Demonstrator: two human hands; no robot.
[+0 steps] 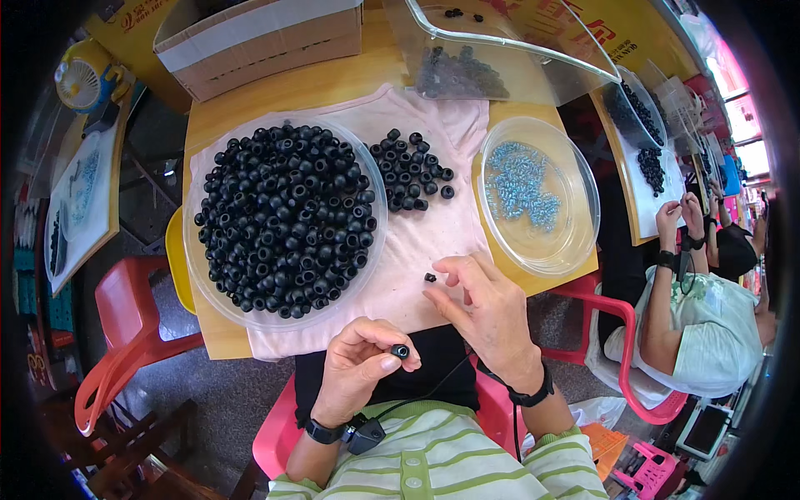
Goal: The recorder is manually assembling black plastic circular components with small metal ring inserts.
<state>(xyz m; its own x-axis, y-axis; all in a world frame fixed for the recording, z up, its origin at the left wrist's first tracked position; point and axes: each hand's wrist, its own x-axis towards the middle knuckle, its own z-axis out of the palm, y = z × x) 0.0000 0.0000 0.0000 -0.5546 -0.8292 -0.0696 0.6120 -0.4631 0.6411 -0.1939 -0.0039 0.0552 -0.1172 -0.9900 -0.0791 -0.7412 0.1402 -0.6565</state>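
Note:
My left hand (357, 367) is closed on a small black ring-shaped part (401, 352), pinched between thumb and fingertips with its hollow end turned up. To its upper right, my right hand (485, 308) has its thumb and fingers apart, with nothing visible between them. Just left of those fingertips is a tiny black piece (430, 277), which seems to lie on the pink cloth (333, 108). A round clear tub (196, 275) heaped with black hollow parts (287, 217) stands on the left. Several loose parts (408, 171) of the same kind lie beside it.
On the right, a clear round dish (587, 225) holds small bluish transparent pieces (523, 185). A clear bin (467, 75) with dark parts and a cardboard box (267, 50) stand at the table's back. Another person (700, 317) works at a table on the right; red chairs (137, 317) flank mine.

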